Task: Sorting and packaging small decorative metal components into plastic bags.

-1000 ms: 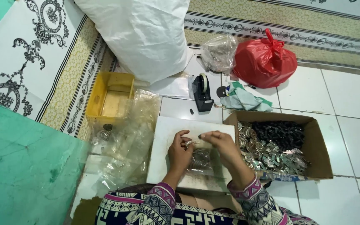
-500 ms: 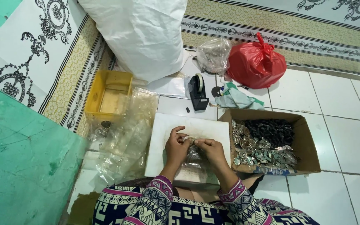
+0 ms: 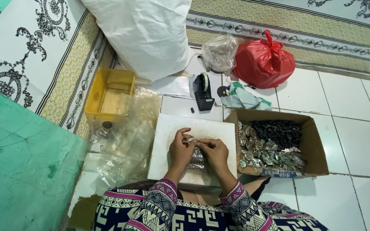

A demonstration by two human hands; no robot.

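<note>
Head view
Left hand (image 3: pixel 180 148): fingers curled in, tips pinched on the top edge of a small clear plastic packet (image 3: pixel 197 155) with shiny contents.
Right hand (image 3: pixel 214 152): fingers bent, tips pinching the same packet edge from the 3 o'clock side; the two hands meet.
Packet place: held just above the white square board (image 3: pixel 168 128), near its middle.
Edges: the board's 3 o'clock edge lies just beside the brown cardboard box (image 3: pixel 313 141) of silvery pieces and black parts; bare white floor tiles (image 3: pixel 356 111) open out beyond the box.
9 o'clock side: crumpled clear plastic bags (image 3: pixel 129 137), crowded against the board.
11 o'clock: yellow rectangular plastic tray (image 3: pixel 108 92).
12 o'clock: black tape dispenser (image 3: pixel 203 90), big white sack (image 3: pixel 144 32) behind it.
1 o'clock: knotted red plastic bag (image 3: pixel 263 64), clear bag (image 3: pixel 220 52) beside it.
</note>
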